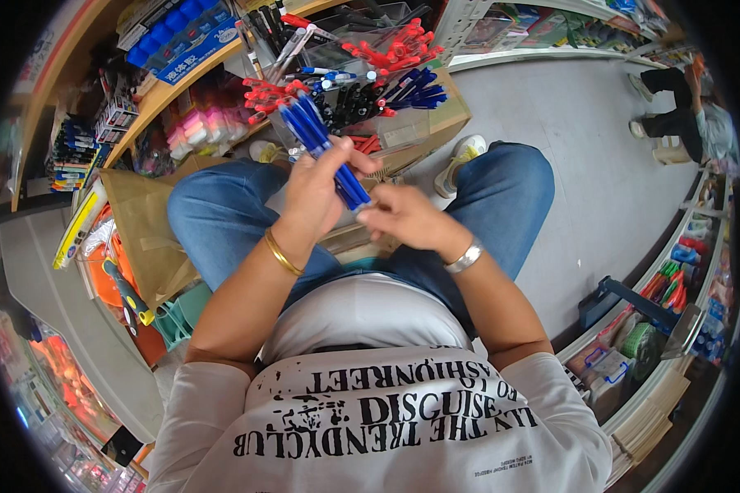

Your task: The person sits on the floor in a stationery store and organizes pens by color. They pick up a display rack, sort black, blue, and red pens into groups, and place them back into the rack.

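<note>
My left hand is wrapped around a bundle of blue pens, held at a slant above my lap. At the lower end of the bundle is my right hand, slightly blurred, its fingers curled and its thumb at the pen ends. Whether it grips them is not clear. Just beyond the bundle, clear plastic bins hold red pens, black pens and dark blue pens. More red pens lie left of the bundle's upper end.
The bins stand on a cardboard box between my feet. To the left are a wooden shelf with blue-capped glue bottles and a brown paper bag. Stocked shelving runs along the right. Another person is at the far right.
</note>
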A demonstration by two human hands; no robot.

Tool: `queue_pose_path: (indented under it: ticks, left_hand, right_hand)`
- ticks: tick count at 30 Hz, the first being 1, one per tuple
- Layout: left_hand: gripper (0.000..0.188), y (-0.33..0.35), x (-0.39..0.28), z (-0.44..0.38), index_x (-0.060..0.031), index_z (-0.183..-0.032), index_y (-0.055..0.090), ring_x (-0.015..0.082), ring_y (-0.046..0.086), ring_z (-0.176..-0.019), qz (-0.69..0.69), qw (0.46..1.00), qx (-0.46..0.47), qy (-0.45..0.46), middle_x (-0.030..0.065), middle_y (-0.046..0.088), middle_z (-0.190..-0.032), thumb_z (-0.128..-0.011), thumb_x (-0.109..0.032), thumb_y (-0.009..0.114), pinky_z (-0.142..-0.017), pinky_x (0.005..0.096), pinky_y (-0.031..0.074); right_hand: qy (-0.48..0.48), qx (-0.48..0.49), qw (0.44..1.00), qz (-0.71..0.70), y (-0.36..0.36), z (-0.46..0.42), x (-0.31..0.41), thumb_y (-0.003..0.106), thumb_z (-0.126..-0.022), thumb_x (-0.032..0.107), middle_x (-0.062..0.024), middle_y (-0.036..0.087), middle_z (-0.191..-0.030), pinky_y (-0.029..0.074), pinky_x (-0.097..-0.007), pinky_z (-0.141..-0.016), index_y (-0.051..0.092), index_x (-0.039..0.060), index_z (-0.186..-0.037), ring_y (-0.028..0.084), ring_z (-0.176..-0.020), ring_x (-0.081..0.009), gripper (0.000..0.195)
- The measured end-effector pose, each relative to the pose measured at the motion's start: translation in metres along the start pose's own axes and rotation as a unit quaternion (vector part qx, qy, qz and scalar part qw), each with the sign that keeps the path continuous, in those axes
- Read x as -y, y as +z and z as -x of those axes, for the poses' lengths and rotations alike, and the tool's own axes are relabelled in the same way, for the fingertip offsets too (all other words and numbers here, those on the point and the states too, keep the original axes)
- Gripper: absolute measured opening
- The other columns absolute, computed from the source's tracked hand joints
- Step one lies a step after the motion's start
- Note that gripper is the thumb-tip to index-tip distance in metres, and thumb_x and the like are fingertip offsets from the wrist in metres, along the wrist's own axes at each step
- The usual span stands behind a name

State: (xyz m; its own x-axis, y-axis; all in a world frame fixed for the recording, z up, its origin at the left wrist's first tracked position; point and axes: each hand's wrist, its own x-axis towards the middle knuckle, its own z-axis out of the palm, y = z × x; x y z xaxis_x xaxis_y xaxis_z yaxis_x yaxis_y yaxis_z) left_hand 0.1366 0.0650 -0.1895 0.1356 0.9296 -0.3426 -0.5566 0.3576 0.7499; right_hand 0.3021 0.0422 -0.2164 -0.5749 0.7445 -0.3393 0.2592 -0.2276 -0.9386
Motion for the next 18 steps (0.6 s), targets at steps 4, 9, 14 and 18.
queue_pose_path:
  ticks: [4,9,14,18]
  left_hand:
    - [0.014,-0.013,-0.015,-0.001,-0.0093,-0.086,0.050,0.0141,0.048,-0.059,0.037,0.999,0.024,-0.017,0.0024,0.049,-0.067,-0.095,-0.020,0.054,-0.064,0.0318,0.046]
    - [0.009,-0.020,0.003,0.006,-0.0092,-0.089,0.050,0.0120,0.045,-0.057,-0.012,0.997,0.037,-0.072,0.0010,0.046,-0.066,-0.091,-0.011,0.058,-0.059,0.0305,0.042]
    - [0.012,-0.019,0.013,0.011,-0.0097,-0.085,0.049,0.0125,0.046,-0.058,-0.013,0.995,0.050,-0.085,0.0023,0.048,-0.066,-0.090,-0.011,0.060,-0.056,0.0289,0.041]
    - [0.013,-0.017,0.013,0.011,-0.0090,-0.084,0.049,0.0127,0.047,-0.059,-0.038,0.996,0.034,-0.072,0.0034,0.051,-0.069,-0.091,-0.012,0.059,-0.057,0.0280,0.041]
  right_hand:
    - [-0.071,-0.303,0.950,-0.033,-0.057,-0.021,-0.024,0.060,-0.085,0.012,-0.0056,0.063,-0.076,0.048,-0.0279,-0.062,0.062,0.0007,-0.093,0.060,-0.068,-0.0139,0.013]
    - [-0.096,-0.455,0.878,0.118,-0.103,-0.049,-0.033,0.060,-0.086,0.006,-0.0045,0.063,-0.079,0.047,-0.0246,-0.061,0.059,-0.0001,-0.104,0.058,-0.068,-0.0093,0.019]
    - [-0.072,-0.452,0.860,0.225,-0.098,-0.063,-0.037,0.064,-0.084,0.008,-0.0058,0.064,-0.073,0.047,-0.0253,-0.058,0.060,0.0009,-0.106,0.057,-0.062,-0.0096,0.023]
    - [-0.098,-0.439,0.876,0.174,-0.097,-0.068,-0.042,0.064,-0.086,0.009,-0.0046,0.063,-0.073,0.046,-0.0235,-0.057,0.060,-0.0011,-0.104,0.057,-0.062,-0.0086,0.021]
